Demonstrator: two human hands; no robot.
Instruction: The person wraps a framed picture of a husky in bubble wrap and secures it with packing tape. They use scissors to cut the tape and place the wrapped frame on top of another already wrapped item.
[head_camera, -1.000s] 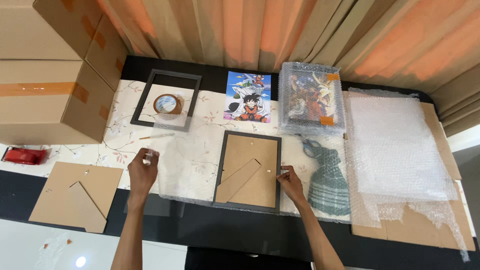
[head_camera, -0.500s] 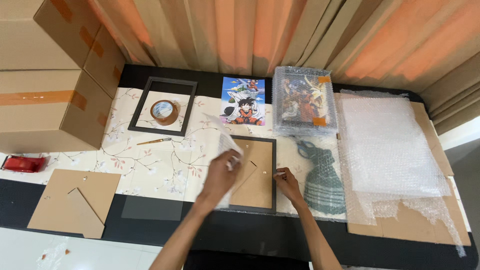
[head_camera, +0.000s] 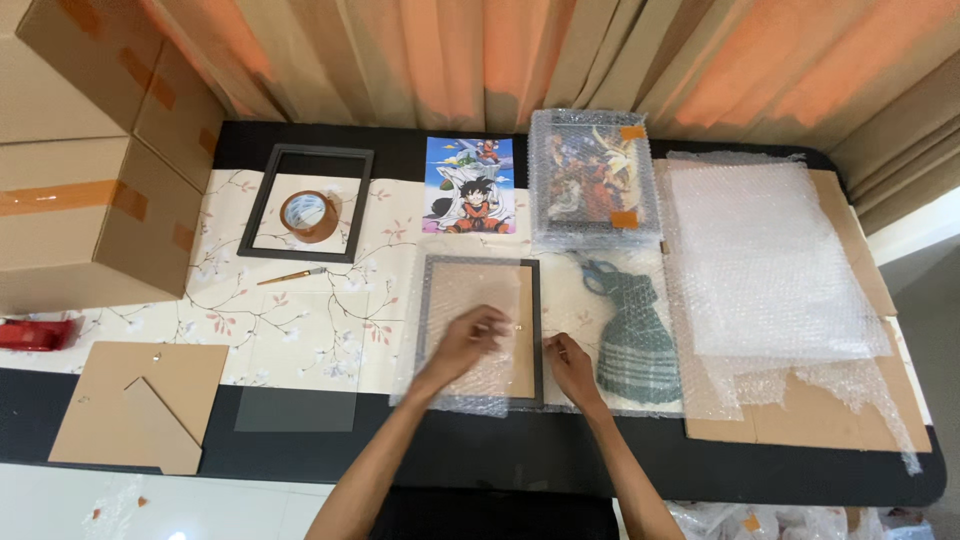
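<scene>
1. Head view: your left hand (head_camera: 468, 340) lay palm down on a bubble-wrap sheet (head_camera: 462, 385) spread over the dark frame (head_camera: 479, 330); fingers flat, pressing, gripping nothing.
2. Your right hand (head_camera: 570, 365) rested at the frame's lower right edge; fingers curled near the wrap; I could not tell whether they pinched it.
3. The frame sat at the table's (head_camera: 500, 465) front middle, just left of a green knitted cloth (head_camera: 638, 338); scissors (head_camera: 592, 272) lay at the cloth's top.
4. Behind it lay a poster (head_camera: 470, 185) and a wrapped picture (head_camera: 592, 178); to the right, bubble wrap on cardboard (head_camera: 820, 410).
5. At the left: an empty frame (head_camera: 310, 203) around a tape roll (head_camera: 308, 215), a glass pane (head_camera: 296, 410), a backing board (head_camera: 135, 418), boxes (head_camera: 90, 210).
</scene>
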